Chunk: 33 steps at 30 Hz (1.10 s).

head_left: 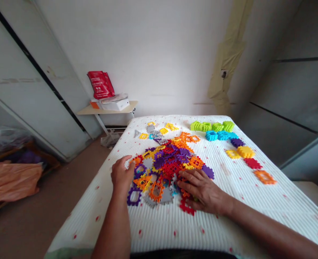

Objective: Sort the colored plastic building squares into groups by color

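Observation:
A heap of interlocking plastic building pieces [169,165] in red, purple, orange, yellow and grey lies in the middle of a bed with a white ribbed cover [159,230]. My right hand [202,190] rests flat on the heap's near right side, fingers spread over the pieces. My left hand [122,174] is loosely curled at the heap's left edge, beside a purple piece [134,196]. Its fingers hide whatever lies under them. Farther along the bed, lime green stacks [212,126] and blue stacks [219,135] stand sorted in rows, with yellow, purple, red and orange pieces running down the right side.
A small wall-mounted shelf [106,109] past the bed's far left corner holds a red bag [101,85] and a white box [115,104]. An orange plastic bag [10,181] lies on a low frame at the left, above a brown floor [40,216].

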### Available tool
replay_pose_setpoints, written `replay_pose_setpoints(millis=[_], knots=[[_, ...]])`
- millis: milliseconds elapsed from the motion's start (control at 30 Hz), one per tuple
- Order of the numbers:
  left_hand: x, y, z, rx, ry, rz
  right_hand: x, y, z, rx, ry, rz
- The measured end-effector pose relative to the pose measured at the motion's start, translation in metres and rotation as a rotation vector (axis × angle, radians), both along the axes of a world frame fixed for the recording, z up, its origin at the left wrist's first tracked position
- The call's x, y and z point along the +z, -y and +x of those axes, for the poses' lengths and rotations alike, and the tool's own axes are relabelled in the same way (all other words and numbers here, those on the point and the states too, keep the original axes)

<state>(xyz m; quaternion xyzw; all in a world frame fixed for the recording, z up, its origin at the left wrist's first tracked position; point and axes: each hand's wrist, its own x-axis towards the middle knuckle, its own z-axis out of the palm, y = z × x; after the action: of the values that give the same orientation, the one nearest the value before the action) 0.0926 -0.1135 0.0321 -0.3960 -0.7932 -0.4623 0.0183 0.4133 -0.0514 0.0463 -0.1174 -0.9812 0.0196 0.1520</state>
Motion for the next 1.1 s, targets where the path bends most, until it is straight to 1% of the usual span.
replay_pose_setpoints(millis=[100,200,300,467,567,667,767,833,867,933,1000,1100], knots=[[-0.015,-0.006,0.000,-0.064,0.006,-0.077,-0.008,-0.021,-0.014,-0.074,-0.014,-0.012],[-0.022,-0.012,0.004,-0.127,-0.008,-0.108,-0.004,-0.043,-0.033,-0.113,-0.014,-0.034],[-0.024,-0.016,0.007,-0.157,-0.036,-0.111,0.003,-0.058,-0.054,-0.115,-0.014,-0.056],[-0.027,-0.017,0.008,-0.143,-0.067,-0.106,0.010,-0.075,-0.083,-0.137,-0.094,-0.043],[-0.028,-0.017,0.009,-0.149,-0.086,-0.098,0.012,-0.086,-0.093,-0.203,-0.105,-0.012],[-0.025,-0.015,0.012,-0.153,-0.113,-0.101,0.013,-0.091,-0.096,-0.266,-0.117,0.012],[-0.013,-0.010,0.021,-0.140,-0.164,-0.099,0.014,-0.088,-0.089,-0.288,-0.199,0.049],[-0.002,-0.006,0.033,-0.180,-0.244,-0.073,0.012,-0.083,-0.077,-0.277,-0.256,0.083],[0.004,-0.004,0.041,-0.235,-0.299,-0.062,0.011,-0.080,-0.069,-0.264,-0.278,0.100],[0.015,0.000,0.060,-0.409,-0.422,-0.078,0.006,-0.077,-0.049,-0.234,-0.308,0.128],[0.024,0.005,0.081,-0.568,-0.508,-0.172,-0.001,-0.076,-0.026,-0.211,-0.332,0.141],[0.031,0.011,0.106,-0.676,-0.571,-0.329,-0.012,-0.079,0.008,-0.210,-0.363,0.136]])
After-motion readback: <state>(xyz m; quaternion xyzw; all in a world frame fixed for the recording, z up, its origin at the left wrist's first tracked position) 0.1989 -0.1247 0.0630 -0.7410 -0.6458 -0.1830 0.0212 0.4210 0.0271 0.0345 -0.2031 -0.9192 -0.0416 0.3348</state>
